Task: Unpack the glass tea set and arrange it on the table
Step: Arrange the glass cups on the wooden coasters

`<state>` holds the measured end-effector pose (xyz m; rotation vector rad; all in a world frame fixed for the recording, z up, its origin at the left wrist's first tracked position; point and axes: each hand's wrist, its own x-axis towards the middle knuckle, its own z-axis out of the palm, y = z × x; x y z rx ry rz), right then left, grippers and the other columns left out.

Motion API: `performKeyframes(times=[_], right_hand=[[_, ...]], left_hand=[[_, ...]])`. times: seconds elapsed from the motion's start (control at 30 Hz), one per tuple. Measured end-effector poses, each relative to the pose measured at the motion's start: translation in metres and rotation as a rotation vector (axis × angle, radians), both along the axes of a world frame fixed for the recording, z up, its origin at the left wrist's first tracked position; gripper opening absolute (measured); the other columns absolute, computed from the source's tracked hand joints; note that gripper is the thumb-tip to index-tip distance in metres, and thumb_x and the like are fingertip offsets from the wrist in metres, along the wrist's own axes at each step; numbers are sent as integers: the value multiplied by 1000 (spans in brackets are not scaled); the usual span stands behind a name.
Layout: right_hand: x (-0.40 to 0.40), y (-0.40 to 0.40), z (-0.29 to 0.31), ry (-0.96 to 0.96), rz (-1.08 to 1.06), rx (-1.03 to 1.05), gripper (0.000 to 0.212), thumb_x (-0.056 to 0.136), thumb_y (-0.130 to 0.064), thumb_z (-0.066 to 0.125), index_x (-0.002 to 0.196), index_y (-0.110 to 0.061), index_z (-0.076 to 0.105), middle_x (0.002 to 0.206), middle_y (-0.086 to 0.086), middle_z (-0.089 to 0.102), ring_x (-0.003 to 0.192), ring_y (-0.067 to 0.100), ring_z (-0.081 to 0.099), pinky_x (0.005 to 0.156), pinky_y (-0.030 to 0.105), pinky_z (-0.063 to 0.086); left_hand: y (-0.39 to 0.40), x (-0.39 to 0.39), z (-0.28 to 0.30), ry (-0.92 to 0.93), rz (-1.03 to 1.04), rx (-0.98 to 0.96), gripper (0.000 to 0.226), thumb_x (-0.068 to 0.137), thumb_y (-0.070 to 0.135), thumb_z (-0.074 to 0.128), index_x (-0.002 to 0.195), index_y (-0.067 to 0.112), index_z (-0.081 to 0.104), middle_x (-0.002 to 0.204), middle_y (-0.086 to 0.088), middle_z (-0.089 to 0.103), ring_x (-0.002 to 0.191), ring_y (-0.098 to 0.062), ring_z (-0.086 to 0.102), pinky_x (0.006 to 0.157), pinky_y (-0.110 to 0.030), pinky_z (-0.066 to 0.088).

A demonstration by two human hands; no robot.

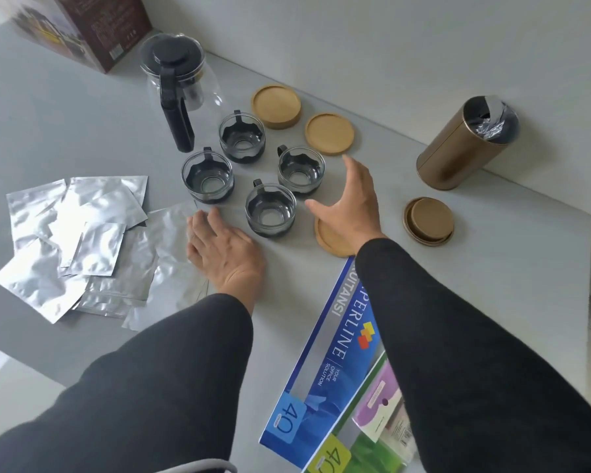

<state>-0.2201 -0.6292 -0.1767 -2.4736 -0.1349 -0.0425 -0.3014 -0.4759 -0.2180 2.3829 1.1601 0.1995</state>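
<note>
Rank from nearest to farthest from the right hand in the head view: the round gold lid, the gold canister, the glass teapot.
From the right hand:
1. Round gold lid, just to its right.
2. Gold canister, farther right, by the wall.
3. Glass teapot, far left, beyond the cups.

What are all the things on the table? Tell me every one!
teapot: 1, clear glass with black lid and handle, far left of the cups
cups: 4, clear glass with black bases, clustered mid-table
coasters: 3 seen, tan wood; two behind the cups, one partly under the right hand
tin: 1, bronze, open, on its side at right
tin lid: 1, bronze, near the tin
foil pouches: a pile, too overlapped to count, silver, left
brown box: 1, far left corner
blue folder: 1, near edge
green folder: 1, beside the blue one
table: 1, grey
left hand: open, flat by the pouches
right hand: open, fingers spread, beside the cups
</note>
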Motion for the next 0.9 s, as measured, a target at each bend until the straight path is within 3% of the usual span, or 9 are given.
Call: performKeyframes(times=[0.37,0.47,0.63,0.8,0.9], right_hand=[[34,25,-15,67,103,159,93,61,-28,86,138,-10,38,138,6,47,128,21,44,106,26,33],[36,26,-19,67,98,204,90,56,-30,87,133,-13,44,129,3,55,120,20,51,100,24,39],[49,19,-6,-62,25,248,85,53,-35,87,125,-12,48,121,2,57,113,20,52,88,14,33],[86,8,2,-102,-142,256,87,50,-45,86,123,-15,49,120,2,57,114,23,48,94,38,45],[104,6,-1,-89,-196,231,89,49,-48,85,124,-16,48,122,1,57,116,24,47,94,41,45]], left_hand=[[-1,2,-1,11,22,41,45,93,18,34,138,22,37,149,1,27,143,-18,16,116,-34,9],[-2,2,-1,17,27,40,45,94,19,32,138,23,37,149,1,27,144,-16,15,117,-34,9],[-3,4,1,25,31,37,44,94,19,31,137,24,36,150,2,26,144,-15,13,117,-34,8],[-5,4,0,24,42,59,44,93,19,33,136,26,38,149,1,28,144,-15,16,116,-33,8],[-5,5,1,20,43,64,44,93,18,34,136,25,39,148,1,29,143,-15,17,117,-33,8]])
